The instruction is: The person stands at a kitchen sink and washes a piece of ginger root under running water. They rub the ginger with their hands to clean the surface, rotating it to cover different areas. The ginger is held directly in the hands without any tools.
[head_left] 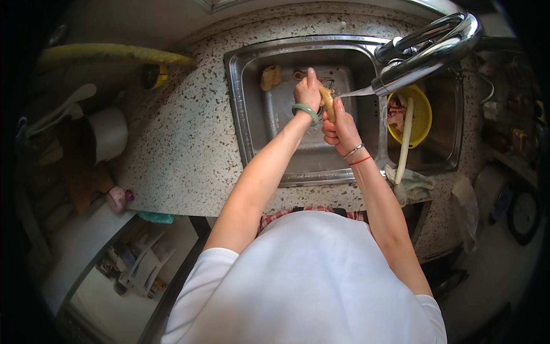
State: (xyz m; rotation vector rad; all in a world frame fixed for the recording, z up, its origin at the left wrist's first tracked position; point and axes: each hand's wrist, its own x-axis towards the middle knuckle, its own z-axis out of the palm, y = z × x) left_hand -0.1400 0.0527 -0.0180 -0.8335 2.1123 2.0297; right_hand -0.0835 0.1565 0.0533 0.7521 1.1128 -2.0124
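Over the left sink basin, my two hands are close together at a yellowish-tan, elongated piece that looks like a root; its exact kind cannot be made out. My right hand is wrapped round its lower part, thumb along it. My left hand, above a green bangle, is curled against the upper end, its fingers partly hidden. A water stream from the chrome faucet runs onto the piece. A brownish piece lies at the basin's far left corner.
In the right basin stands a yellow basket with raw meat pieces. A long pale stick leans across its rim. A cloth lies on the front edge. Speckled counter extends left, with a white pot beyond.
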